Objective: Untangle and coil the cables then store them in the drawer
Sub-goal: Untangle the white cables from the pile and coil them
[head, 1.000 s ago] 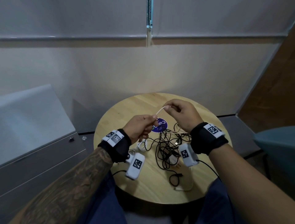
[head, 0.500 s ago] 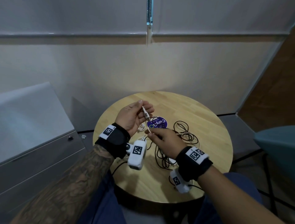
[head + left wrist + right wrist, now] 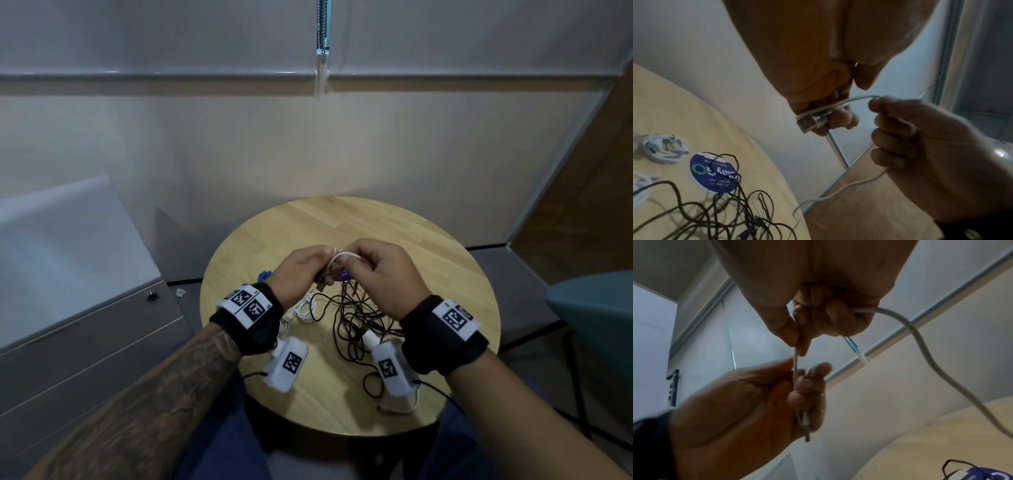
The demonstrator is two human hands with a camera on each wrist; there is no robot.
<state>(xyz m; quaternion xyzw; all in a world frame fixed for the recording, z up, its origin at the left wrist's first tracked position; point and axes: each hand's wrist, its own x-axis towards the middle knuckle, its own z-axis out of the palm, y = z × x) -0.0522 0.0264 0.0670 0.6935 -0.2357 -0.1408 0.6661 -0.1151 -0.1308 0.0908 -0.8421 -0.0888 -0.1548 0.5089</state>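
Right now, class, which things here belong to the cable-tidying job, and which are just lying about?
Job:
white cable, held by left hand and right hand
black cable tangle
coiled white cable
drawer unit

Lying about:
blue round sticker
teal chair

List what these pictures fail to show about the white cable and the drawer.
- White cable: its far end, cut off by the right wrist view's edge.
- Left hand: turns wound, if any, hidden by fingers in every view.
- Drawer unit: shut, so its inside is hidden in the head view.
- Black cables: the count, too tangled.
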